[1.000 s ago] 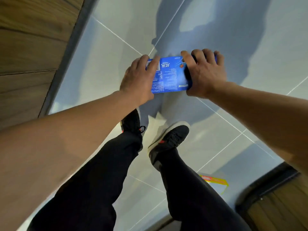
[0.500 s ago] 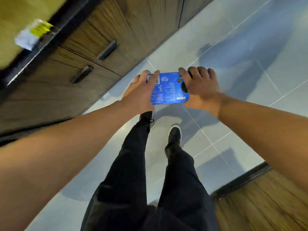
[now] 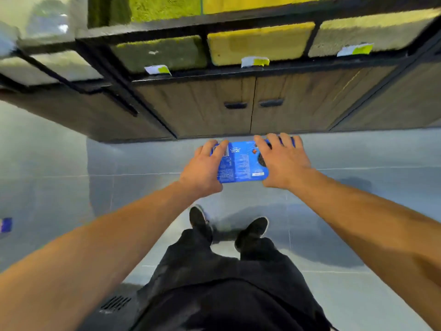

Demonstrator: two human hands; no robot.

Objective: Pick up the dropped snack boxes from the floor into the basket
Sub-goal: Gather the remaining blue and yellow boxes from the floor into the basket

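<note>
Box held off floor, gripped at both ends: left hand and right hand, fingers curled over edges. Basket not seen; drop-in pending. Possible second box at far left, blurred.

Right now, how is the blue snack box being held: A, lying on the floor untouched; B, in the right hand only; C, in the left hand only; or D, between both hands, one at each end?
D: the left hand and right hand grip opposite ends of the blue snack box.
</note>
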